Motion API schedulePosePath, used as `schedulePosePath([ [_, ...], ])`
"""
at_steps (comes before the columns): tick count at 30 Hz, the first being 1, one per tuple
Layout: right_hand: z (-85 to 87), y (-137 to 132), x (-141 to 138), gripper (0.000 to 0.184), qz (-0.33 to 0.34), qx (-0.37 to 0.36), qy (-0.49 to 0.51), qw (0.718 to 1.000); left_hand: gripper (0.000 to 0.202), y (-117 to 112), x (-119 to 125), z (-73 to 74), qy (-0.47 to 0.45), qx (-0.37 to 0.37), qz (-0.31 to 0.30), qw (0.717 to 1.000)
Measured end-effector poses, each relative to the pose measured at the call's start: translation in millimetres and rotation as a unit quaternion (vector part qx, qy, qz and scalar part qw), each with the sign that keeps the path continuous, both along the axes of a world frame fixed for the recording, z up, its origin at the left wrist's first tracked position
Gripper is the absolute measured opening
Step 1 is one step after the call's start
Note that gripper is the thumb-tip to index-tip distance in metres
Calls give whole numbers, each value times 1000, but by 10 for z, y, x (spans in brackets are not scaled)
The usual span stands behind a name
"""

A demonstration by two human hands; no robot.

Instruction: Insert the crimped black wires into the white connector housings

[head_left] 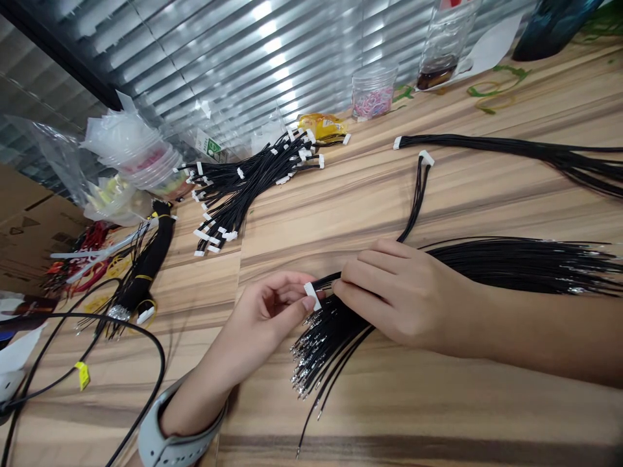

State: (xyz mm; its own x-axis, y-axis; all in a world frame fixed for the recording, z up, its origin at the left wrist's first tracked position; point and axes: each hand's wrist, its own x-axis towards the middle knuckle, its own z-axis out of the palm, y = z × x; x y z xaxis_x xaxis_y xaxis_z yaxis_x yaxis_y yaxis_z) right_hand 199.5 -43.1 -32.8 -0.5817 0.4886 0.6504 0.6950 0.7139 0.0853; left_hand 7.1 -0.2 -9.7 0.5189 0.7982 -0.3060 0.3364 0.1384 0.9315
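Observation:
Between the thumb and fingers of my left hand [272, 311] is a small white connector housing [312, 296], with black wires running from it to the right. My right hand [403, 292] is closed over black wires just right of the housing; what its fingertips pinch is partly hidden. Beneath my right hand lies a thick bundle of loose black wires [335, 324], their bare metal terminals fanned out toward the lower left. The bundle's other ends [525, 263] stretch out to the right. A short wired white connector [426, 157] pokes up behind my right hand.
Finished-looking black cables with white connectors [257, 178] are piled at the back left. Another cable bunch [511, 148] lies at the back right. A tied black wire bundle [148, 266], a looping black cord [163, 363], plastic tubs [146, 155] and a jar [374, 91] stand around the table.

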Motion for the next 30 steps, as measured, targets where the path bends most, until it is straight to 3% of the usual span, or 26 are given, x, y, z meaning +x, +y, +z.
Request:
schedulePosePath([
  [18, -52, 12, -11, 26, 29, -56, 72, 995, 13, -11, 2, 20, -14, -24, 7, 1000],
  [23, -104, 30, -12, 26, 27, -92, 97, 991, 16, -28, -10, 1, -11, -12, -10, 1000],
  [30, -144, 18, -19, 25, 38, -83, 103, 990, 17, -87, 4, -32, 7, 18, -1, 1000],
])
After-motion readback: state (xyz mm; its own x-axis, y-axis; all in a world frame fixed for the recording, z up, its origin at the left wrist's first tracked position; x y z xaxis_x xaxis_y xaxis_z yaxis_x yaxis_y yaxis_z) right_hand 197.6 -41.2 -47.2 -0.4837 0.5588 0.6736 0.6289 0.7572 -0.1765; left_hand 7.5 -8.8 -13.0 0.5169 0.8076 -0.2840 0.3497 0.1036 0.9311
